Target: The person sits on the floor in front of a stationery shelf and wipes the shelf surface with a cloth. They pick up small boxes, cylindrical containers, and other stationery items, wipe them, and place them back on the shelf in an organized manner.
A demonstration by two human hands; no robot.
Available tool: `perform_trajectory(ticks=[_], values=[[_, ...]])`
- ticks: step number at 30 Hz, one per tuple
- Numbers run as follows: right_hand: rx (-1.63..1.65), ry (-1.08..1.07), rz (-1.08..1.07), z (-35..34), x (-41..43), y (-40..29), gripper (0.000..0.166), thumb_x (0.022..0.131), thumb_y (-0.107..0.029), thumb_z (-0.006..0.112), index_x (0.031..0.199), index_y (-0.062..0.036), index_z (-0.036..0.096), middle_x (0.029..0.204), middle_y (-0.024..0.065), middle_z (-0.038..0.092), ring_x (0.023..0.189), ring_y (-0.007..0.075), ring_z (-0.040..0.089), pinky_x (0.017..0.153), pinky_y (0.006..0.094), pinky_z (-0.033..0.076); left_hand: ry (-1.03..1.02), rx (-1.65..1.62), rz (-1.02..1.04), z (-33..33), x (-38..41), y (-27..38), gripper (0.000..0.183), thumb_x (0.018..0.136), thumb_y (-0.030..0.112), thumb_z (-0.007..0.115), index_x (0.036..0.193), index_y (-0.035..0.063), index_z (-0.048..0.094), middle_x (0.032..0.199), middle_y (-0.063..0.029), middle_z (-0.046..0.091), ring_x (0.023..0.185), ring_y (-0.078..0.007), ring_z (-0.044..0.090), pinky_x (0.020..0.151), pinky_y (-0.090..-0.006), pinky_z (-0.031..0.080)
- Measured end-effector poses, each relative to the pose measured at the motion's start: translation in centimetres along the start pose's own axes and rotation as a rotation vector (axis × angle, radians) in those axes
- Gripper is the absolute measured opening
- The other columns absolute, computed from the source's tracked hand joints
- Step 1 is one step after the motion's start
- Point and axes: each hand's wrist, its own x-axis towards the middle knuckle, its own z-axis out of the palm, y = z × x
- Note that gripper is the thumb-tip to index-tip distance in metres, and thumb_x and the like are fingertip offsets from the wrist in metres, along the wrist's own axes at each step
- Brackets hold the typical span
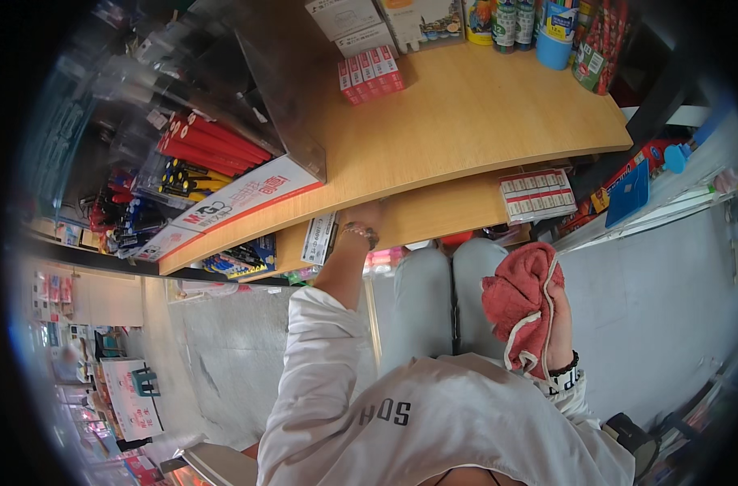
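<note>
My right hand (560, 322) holds a crumpled red cloth (521, 291) with a white edge, above my right thigh. My left hand (364, 214) reaches under the front edge of the upper wooden shelf board (466, 115), onto the lower board (435, 209); its fingers are hidden by the upper board. Beside my left wrist, on the lower board, leans a white printed card (318, 240). Further right on that board lies a wrapped pack of small red and white boxes (538, 195). A block of red and white boxes (370, 74) stands on the upper board.
A display case (241, 197) with pens and red sticks stands at the upper board's left. Pencil tubs and a blue cup (554, 51) line its back right. More pens (241, 261) lie on the lower board's left. A dark post (648, 115) rises at the right.
</note>
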Motion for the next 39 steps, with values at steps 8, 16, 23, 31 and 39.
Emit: perform_trajectory(ticks=[8,16,23,31,39], values=[[-0.078,-0.059,0.041,-0.6,0.8,0.1,0.049,0.091,-0.037,0.044,0.131,-0.0102,0.041,0.125,0.0114,0.055,0.107,0.0302,0.058,0.086,0.0428,0.05,-0.21,-0.312,-0.1,-3.6,-2.5,1.2,0.062,0.075,0.053,0.059,0.115,0.0054,0.057,0.106,-0.023,0.061,0.099,-0.0352,0.059,0.087,-0.0458,0.046],[-0.175,-0.089,0.032,-1.9,1.7,0.5,0.048,0.09,-0.039,0.043,0.13,-0.0121,0.043,0.122,0.01,0.057,0.1,0.0294,0.061,0.078,0.0435,0.053,-0.111,-0.465,-0.393,-4.1,-4.4,0.0,0.049,0.074,0.041,0.064,0.104,0.0036,0.058,0.094,-0.0247,0.063,0.082,-0.0411,0.063,0.071,-0.049,0.052],[-0.162,-0.042,-0.008,-1.5,1.0,1.0,0.047,0.09,-0.039,0.043,0.129,-0.0124,0.043,0.12,0.0094,0.058,0.099,0.0292,0.061,0.074,0.0451,0.054,-0.176,-0.493,-0.497,-3.3,-4.4,-0.1,0.062,0.073,0.044,0.063,0.117,0.0019,0.048,0.099,-0.0269,0.061,0.084,-0.0429,0.062,0.073,-0.0502,0.051],[-0.148,-0.093,0.017,-2.0,0.6,0.6,0.047,0.09,-0.04,0.043,0.129,-0.0126,0.044,0.121,0.0095,0.057,0.1,0.029,0.061,0.074,0.0447,0.054,-0.152,-0.411,-0.44,-4.7,-5.6,-0.2,0.085,0.072,0.054,0.06,0.131,-0.0009,0.034,0.094,-0.0256,0.064,0.081,-0.042,0.064,0.074,-0.0473,0.052],[0.006,-0.144,0.105,-1.1,-0.7,-0.2,0.043,0.091,-0.033,0.044,0.128,-0.0106,0.045,0.121,0.0111,0.057,0.103,0.0292,0.059,0.084,0.0423,0.051,0.056,-0.511,-0.335,-8.2,-7.2,1.6,0.06,0.074,0.043,0.067,0.11,0.0017,0.043,0.075,-0.0235,0.063,0.07,-0.0421,0.062,0.061,-0.0484,0.05]])
